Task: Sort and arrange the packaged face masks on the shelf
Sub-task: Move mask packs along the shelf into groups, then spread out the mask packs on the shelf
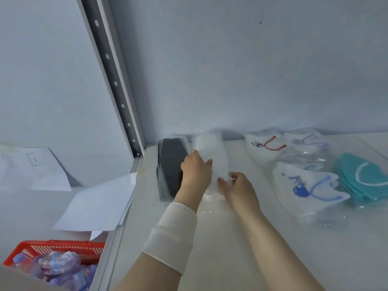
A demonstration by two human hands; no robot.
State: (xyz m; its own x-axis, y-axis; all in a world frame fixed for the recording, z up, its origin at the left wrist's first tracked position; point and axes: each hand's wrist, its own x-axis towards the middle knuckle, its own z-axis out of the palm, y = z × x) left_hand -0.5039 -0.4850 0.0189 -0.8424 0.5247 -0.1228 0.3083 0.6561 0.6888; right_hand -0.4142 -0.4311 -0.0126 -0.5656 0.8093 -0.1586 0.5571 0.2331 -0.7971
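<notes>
While both hands hold the white mask pack [206,148] at frame centre, you are setting it just beside the black mask pack [170,169] on the shelf [210,238]. Left hand [195,170] grips its left edge; right hand [239,185] pinches its near end. Next, as judged: square it, then release. Count: one black, one white, at least three printed mask packs [302,185], one teal mask pack [365,177].

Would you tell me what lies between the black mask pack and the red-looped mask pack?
In the head view, a pack of white masks lies there, held by the left hand and right hand.
</notes>
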